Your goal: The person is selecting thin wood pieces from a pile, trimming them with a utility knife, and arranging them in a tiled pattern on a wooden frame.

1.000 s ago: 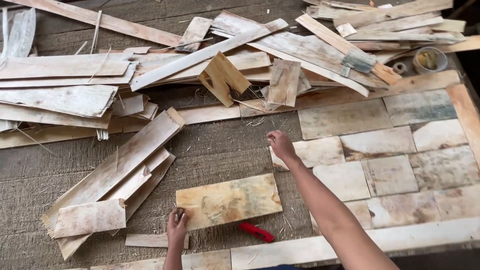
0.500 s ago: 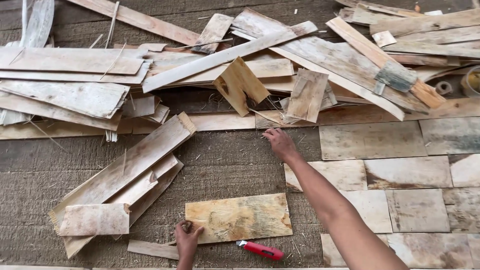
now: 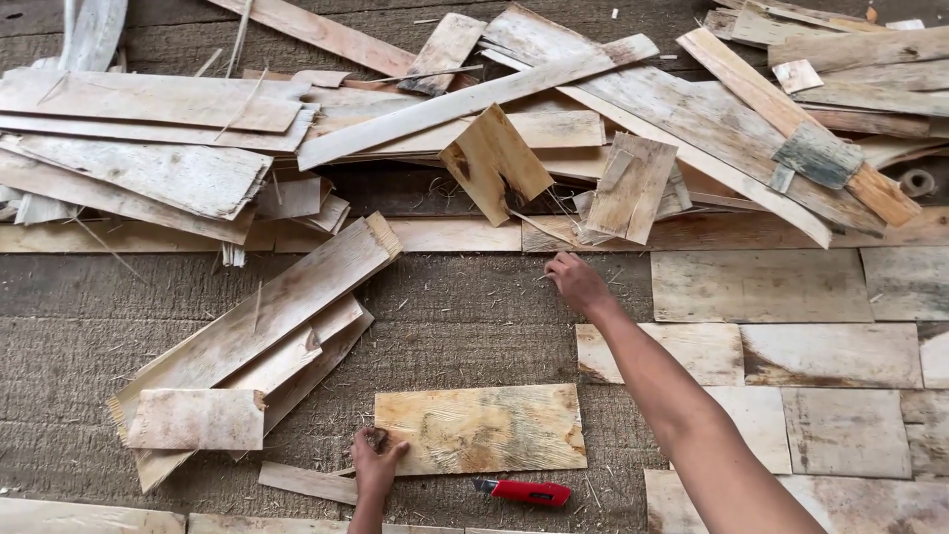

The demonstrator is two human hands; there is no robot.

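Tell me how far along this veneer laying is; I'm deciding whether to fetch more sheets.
Done: a patch of flat veneer pieces lies edge to edge at the right. In hand: the left hand pins the corner of a yellowish sheet beside a red knife, while the right hand reaches toward the loose pile. Left: the bare mat at the left and that uneven pile.

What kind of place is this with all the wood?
Probably a wood-veneer workshop floor: a heap of thin boards, flat sheets laid like tiles, and a red knife beside the sheet under the left hand.
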